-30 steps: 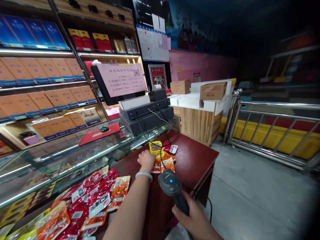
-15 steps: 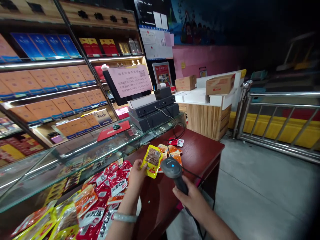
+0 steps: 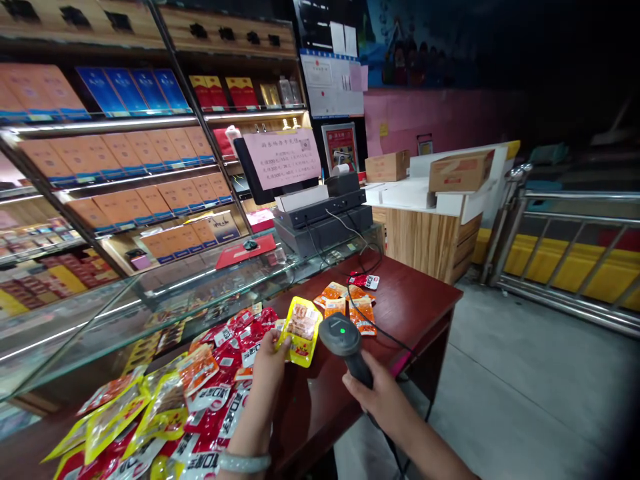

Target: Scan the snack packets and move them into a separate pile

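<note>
My left hand (image 3: 270, 360) grips a yellow snack packet (image 3: 301, 330) by its left edge and holds it up above the dark red table (image 3: 415, 307). My right hand (image 3: 380, 397) is closed round the handle of a black barcode scanner (image 3: 341, 335), whose head sits just right of the packet with a green light lit on top. The scanner's cable runs off across the table. A pale bangle (image 3: 244, 461) circles my left wrist.
A heap of red, orange and yellow snack packets (image 3: 200, 400) lies at the table's left, a few orange ones (image 3: 350, 303) farther back. A glass display counter (image 3: 150, 300) and shelves of boxes stand left; a cash register (image 3: 320, 213) behind. Metal railing (image 3: 565, 247) stands right.
My left hand picked the yellow packet up from the far packets and brought it close beside the scanner. The scanner's light has gone from blue to green. The view has shifted rightward.
</note>
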A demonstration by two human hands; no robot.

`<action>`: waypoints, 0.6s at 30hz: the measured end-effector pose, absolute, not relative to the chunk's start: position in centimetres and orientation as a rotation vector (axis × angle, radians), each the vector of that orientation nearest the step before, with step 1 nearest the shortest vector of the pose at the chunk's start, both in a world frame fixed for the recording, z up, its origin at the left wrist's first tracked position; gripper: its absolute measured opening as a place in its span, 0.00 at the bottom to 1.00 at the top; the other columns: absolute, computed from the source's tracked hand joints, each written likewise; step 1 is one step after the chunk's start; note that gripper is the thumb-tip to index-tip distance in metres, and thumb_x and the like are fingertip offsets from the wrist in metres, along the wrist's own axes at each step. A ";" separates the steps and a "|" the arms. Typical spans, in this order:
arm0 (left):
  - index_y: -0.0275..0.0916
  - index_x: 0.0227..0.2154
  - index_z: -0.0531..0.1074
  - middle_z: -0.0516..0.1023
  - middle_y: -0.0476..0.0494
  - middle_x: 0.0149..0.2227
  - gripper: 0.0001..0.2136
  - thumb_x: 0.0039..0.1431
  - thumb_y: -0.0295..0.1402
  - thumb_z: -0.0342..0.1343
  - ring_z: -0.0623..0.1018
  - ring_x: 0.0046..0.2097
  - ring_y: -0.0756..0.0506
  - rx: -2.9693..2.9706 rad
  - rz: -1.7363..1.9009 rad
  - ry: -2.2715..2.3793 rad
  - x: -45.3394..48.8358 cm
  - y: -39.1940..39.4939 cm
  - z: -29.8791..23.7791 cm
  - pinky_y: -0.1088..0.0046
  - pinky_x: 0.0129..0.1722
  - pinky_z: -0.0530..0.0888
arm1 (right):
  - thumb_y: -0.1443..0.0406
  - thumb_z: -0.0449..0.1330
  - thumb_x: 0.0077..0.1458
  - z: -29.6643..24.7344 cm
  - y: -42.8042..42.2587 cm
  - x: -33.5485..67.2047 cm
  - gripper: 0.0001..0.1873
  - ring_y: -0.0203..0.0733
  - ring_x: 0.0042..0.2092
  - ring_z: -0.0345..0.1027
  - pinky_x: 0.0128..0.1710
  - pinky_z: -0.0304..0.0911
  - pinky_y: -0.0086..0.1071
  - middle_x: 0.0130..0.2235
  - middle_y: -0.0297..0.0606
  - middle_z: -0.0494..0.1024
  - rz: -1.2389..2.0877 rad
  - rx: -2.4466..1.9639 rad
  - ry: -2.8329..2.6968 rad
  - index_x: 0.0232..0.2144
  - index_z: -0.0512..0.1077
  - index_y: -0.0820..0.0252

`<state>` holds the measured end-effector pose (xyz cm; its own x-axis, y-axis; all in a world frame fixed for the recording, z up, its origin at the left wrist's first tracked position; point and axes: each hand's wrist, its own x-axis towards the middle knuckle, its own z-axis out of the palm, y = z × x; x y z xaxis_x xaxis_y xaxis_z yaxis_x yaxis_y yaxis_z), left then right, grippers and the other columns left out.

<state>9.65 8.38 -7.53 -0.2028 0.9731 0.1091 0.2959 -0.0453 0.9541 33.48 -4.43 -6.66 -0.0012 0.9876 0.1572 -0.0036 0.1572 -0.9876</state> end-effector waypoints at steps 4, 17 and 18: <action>0.42 0.35 0.68 0.80 0.42 0.33 0.13 0.52 0.45 0.58 0.81 0.39 0.37 1.345 1.289 2.098 7.6 8.0 -5.2 0.60 0.38 0.76 | 0.56 0.62 0.55 -6.8 -5.3 33.6 0.21 0.50 0.44 0.73 0.48 0.68 0.39 0.41 0.42 0.80 1.074 -1.164 -1.337 0.48 0.74 0.60; 0.32 0.44 0.73 0.75 0.25 0.50 0.29 0.60 0.57 0.49 0.71 0.56 0.29 2.288 0.292 2.184 22.2 9.4 -5.2 0.54 0.53 0.65 | 0.58 0.61 0.54 -8.9 -6.6 36.0 0.25 0.55 0.47 0.75 0.52 0.68 0.45 0.45 0.47 0.82 1.074 -1.228 -1.270 0.52 0.73 0.62; 0.32 0.45 0.72 0.75 0.24 0.50 0.28 0.59 0.56 0.50 0.71 0.56 0.29 2.301 0.254 2.175 22.6 9.7 -5.4 0.54 0.52 0.66 | 0.58 0.61 0.54 -8.8 -6.6 36.2 0.25 0.55 0.48 0.75 0.52 0.68 0.45 0.46 0.47 0.82 1.076 -1.230 -1.265 0.53 0.72 0.63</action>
<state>22.59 9.69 -5.42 0.0498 0.9889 0.1397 0.9945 -0.0620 0.0843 36.18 -6.62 -8.84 0.0467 0.9956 0.0811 0.0794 0.0772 -0.9938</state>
